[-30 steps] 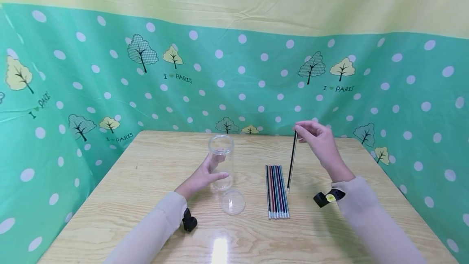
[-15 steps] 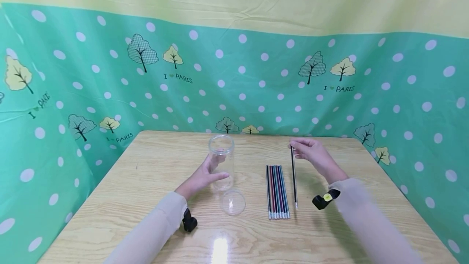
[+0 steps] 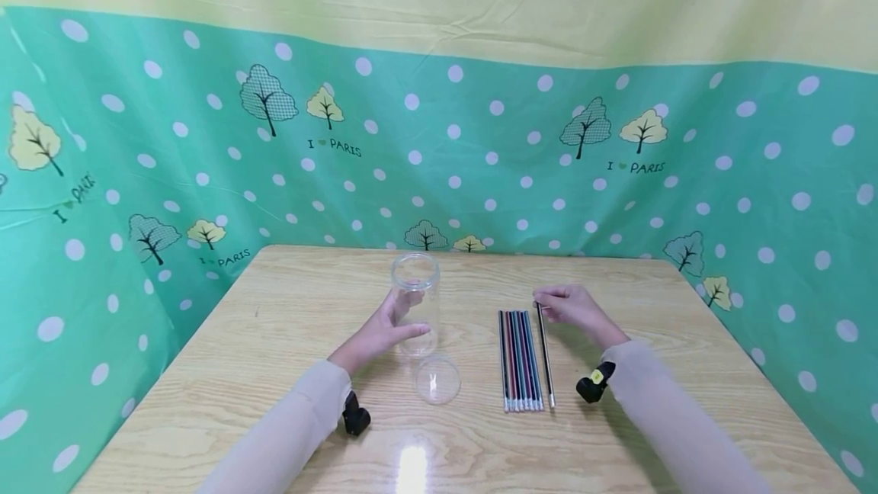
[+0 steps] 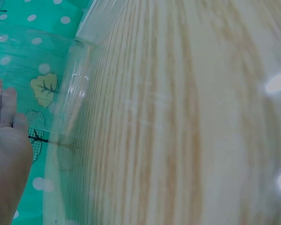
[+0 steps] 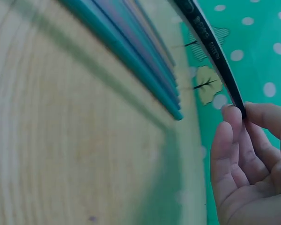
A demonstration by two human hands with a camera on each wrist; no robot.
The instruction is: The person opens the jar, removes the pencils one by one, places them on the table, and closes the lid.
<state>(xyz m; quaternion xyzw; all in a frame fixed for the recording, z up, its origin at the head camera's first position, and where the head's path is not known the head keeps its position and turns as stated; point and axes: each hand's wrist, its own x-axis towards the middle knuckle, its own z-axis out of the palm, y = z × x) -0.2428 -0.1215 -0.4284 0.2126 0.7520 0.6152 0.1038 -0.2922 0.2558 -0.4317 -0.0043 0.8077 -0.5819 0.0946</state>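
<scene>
A tall clear jar (image 3: 428, 303) stands upright with its mouth uncovered. My left hand (image 3: 379, 332) holds its side, thumb in front and fingers behind; in the left wrist view only part of that hand (image 4: 8, 150) shows through the clear wall. Between thumb and fingertips, my right hand (image 3: 578, 314) pinches the far end of a black pencil (image 3: 545, 357). The pencil slants, its metal-and-eraser end toward me, just right of a row of several dark, red and teal pencils (image 3: 520, 360). White lettering runs along the held pencil (image 5: 210, 44) in the right wrist view.
A round clear lid (image 3: 439, 387) lies in front of the jar on the wood-grain table (image 3: 288, 418). Behind and beside the table hangs a green and yellow patterned curtain (image 3: 480, 136). A bright reflection sits near the table's front.
My right hand has come down and slightly left, bringing the black pencil from nearly upright to low beside the row. The left hand and jar stay put.
</scene>
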